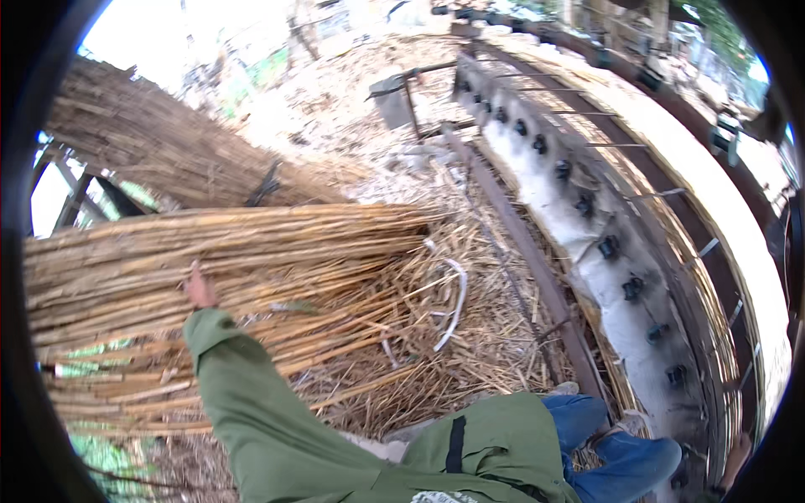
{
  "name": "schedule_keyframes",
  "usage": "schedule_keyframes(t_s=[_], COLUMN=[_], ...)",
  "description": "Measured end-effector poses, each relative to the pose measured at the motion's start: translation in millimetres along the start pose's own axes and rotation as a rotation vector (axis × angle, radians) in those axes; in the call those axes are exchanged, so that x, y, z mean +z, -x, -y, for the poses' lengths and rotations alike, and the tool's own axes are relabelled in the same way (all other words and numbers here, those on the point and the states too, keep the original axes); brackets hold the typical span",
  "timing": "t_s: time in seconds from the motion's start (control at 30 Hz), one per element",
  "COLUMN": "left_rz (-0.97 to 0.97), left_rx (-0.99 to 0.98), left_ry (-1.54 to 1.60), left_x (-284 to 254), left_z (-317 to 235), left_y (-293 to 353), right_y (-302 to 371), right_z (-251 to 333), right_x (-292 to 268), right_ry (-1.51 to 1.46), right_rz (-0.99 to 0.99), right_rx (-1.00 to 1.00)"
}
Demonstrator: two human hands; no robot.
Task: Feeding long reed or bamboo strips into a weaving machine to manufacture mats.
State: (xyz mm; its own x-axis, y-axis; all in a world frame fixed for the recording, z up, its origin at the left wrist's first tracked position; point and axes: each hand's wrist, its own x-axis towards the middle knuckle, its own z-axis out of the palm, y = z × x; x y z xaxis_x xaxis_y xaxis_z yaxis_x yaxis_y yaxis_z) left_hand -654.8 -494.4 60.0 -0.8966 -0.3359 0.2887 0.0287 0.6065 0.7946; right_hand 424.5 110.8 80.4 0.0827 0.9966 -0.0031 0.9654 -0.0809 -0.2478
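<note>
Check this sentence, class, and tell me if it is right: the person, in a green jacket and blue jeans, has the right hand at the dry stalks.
Not quite: the head view shows the left hand at the dry stalks. The green jacket and blue jeans are right.

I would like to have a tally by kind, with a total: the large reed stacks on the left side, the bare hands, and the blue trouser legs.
Brownish reed stack and yellowish reed stack: 2
Left hand and right hand: 2
Blue trouser legs: 2
Total: 6
</note>
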Motion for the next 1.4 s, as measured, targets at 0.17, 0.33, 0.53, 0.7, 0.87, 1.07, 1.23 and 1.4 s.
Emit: schedule_keyframes(t_s=[0.17, 0.33, 0.53, 0.7, 0.87, 1.07, 1.23, 1.4], left_rz=[0.205, -0.296, 0.68, 0.963, 1.397, 1.646, 1.496, 2.277], left_rx=[-0.289, 0.162, 0.788, 1.252, 1.696, 1.635, 1.338, 1.07], left_ry=[0.984, 0.339, 0.848, 0.608, 0.597, 0.727, 0.831, 0.627], left_x=[43, 139, 160, 181, 159, 119, 92, 68], left_z=[-28, -102, -223, -313, -299, -264, -268, -264], left_y=[0, 108, 328, 509, 673, 731, 732, 727], right_y=[33, 56, 75, 119, 167, 180, 172, 169], right_z=[15, 57, 89, 160, 227, 242, 218, 158], right_x=[4, -19, -29, -3, 44, 112, 98, 24], right_ry=[-0.025, -0.014, -0.043, -0.051, -0.787, -1.592, -1.543, -1.526], right_rz=[-0.48, -0.377, -0.378, -0.611, -0.026, -0.046, -0.184, -0.666], right_rx=[-0.13, 0.047, 0.119, -0.362, -0.555, -0.364, -0.336, -0.272])
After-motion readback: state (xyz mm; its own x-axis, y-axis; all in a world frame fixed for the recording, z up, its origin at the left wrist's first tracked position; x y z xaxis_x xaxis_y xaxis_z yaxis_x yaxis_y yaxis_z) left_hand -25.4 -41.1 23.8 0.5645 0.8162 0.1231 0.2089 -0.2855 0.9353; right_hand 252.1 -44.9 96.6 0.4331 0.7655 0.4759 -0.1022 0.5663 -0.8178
